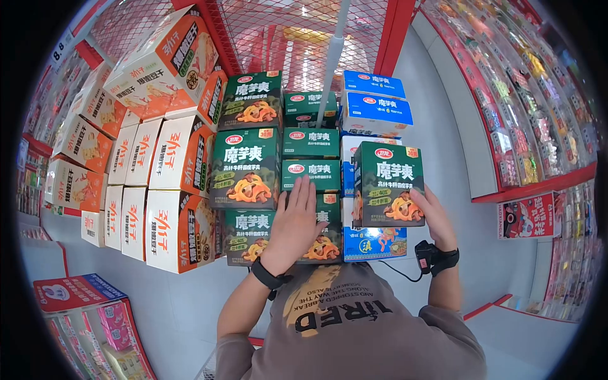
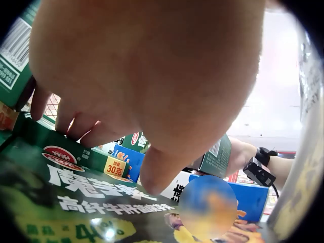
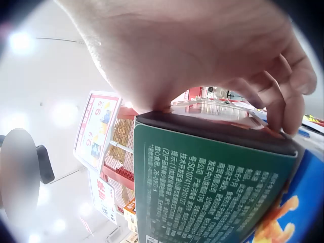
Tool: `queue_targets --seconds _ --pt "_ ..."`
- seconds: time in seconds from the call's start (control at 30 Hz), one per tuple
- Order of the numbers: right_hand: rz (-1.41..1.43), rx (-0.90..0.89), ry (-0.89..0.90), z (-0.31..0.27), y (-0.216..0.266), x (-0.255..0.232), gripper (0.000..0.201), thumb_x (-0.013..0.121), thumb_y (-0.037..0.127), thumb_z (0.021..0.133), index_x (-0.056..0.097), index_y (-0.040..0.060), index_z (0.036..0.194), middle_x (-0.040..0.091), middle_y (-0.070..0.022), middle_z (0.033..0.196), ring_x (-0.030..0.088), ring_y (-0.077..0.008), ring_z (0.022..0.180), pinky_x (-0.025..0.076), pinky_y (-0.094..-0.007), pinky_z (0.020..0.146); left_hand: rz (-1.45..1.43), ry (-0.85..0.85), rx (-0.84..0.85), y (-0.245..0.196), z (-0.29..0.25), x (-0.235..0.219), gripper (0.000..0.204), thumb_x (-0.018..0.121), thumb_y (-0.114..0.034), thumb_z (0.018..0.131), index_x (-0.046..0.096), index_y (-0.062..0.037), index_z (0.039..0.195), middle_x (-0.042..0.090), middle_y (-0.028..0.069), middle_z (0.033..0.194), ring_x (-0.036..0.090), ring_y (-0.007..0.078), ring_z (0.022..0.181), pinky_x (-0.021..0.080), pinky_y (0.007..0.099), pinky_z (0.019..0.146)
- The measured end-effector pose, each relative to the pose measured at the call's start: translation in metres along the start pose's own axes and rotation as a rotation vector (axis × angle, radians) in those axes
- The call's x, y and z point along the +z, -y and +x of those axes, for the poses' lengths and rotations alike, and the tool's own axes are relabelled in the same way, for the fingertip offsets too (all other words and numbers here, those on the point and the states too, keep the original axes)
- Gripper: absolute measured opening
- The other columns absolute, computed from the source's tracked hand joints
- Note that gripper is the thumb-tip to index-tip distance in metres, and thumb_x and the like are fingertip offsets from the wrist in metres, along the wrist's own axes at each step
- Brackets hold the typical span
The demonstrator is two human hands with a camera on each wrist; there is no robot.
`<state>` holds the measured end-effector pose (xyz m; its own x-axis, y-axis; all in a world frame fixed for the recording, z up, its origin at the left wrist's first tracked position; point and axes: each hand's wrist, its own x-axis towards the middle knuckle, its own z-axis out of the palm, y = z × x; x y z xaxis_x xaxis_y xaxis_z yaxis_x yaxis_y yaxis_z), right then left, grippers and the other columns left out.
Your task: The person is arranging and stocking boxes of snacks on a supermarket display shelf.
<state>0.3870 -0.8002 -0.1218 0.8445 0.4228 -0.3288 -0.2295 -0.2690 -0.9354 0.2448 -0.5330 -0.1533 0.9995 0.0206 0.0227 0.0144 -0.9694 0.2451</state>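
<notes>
Beside red-edged shop shelves (image 1: 538,189), the left hand (image 1: 292,221) lies flat, fingers straight, across stacked green boxes (image 1: 325,177), while the right hand (image 1: 438,218) grips a snack box (image 1: 387,180) by its side.

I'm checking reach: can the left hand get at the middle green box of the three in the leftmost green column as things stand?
Probably yes. The left hand lies just right of the middle green box, with fingers extended, and nothing visible blocks a sideways move.
</notes>
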Motion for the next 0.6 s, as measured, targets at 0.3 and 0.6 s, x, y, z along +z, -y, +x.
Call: queue_targets --seconds 0.3,0.6 --pt "0.077 -0.095 0.048 0.002 0.021 0.003 0.053 0.057 0.033 0.095 0.044 -0.0004 0.134 0.059 -0.0105 0.121 0.055 -0.0143 0.111 0.041 -0.0276 0.096 -0.241 -0.046 0.025 0.001 -0.013 -0.005 0.074 0.063 -0.033 0.089 0.032 0.0082 0.142 0.032 0.0275 0.148 0.030 0.0380 0.139 0.028 0.0473 0.111" --pt "-0.225 -0.245 0.205 0.031 0.053 0.062 0.075 0.055 0.043 0.095 0.021 0.0022 0.148 0.064 -0.0106 0.090 0.056 -0.0123 0.069 0.043 -0.0274 0.060 -1.005 0.051 -0.247 -0.014 -0.031 -0.061 0.085 0.065 -0.026 0.090 0.013 0.0023 0.150 0.065 0.0254 0.110 0.067 0.0348 0.098 0.056 0.0375 0.076"
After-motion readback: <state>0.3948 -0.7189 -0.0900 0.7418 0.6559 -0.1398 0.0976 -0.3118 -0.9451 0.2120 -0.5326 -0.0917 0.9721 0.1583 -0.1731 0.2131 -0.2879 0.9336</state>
